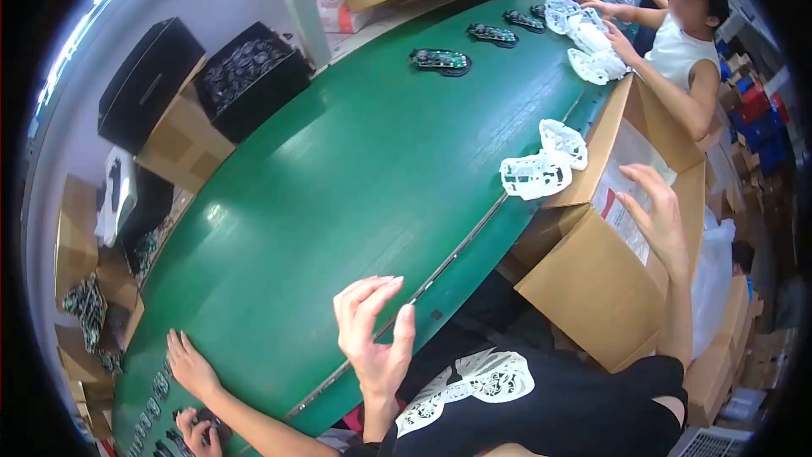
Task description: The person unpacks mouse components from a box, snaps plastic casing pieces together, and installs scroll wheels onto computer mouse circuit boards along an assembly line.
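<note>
My left hand (372,334) is raised above the near edge of the green work surface (338,195), its thumb and curled fingers apart with nothing between them. Over the open cardboard box (584,288) on the right hangs my right hand (658,213), fingers bent and spread from the thumb, also holding nothing. Two white plastic shell parts with cut-outs, one (537,176) in front of the other (564,144), lie on the surface beside the box. Neither hand touches them. A clear plastic liner (626,156) and a printed sheet (622,224) show inside the box.
A co-worker (689,51) at the far right handles more white shells (592,42). Black housings with green circuit boards (441,61) sit along the far side. Another person's hands (193,368) reach in at lower left. Black bins (249,76) and cartons stand beyond the surface.
</note>
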Motion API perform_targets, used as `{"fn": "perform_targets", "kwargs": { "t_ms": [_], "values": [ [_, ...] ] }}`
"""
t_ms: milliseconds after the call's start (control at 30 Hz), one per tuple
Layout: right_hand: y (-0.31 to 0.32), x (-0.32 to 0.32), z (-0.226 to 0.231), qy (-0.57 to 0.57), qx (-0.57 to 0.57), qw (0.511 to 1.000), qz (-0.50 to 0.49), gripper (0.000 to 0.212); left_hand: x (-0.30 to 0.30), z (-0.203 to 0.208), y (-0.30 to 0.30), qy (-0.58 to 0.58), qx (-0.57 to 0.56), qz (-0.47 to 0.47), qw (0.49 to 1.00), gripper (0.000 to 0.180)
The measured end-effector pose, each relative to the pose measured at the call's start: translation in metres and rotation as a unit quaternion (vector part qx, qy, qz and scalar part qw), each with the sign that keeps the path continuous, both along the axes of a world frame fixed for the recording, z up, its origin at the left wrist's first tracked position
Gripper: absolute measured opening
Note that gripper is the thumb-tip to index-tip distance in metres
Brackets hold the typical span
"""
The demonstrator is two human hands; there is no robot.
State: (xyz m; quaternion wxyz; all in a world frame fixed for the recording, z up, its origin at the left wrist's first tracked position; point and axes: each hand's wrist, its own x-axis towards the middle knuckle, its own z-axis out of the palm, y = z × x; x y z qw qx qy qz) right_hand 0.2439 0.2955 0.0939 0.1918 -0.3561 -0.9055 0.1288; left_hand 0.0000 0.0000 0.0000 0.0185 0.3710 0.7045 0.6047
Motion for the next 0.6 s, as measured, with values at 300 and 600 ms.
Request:
{"fn": "perform_targets", "kwargs": {
  "t_ms": [300, 600],
  "values": [
    [0.071, 0.057, -0.022, -0.076, 0.084, 0.986, -0.125, 0.026, -0.038, -0.012, 0.013, 0.123, -0.112, 0.105, 0.980, 0.028],
    [0.121, 0.104, -0.012, -0.131, -0.065, 0.973, -0.178, 0.042, -0.062, -0.004, 0.015, 0.100, -0.168, 0.200, 0.960, 0.028]
  ]
}}
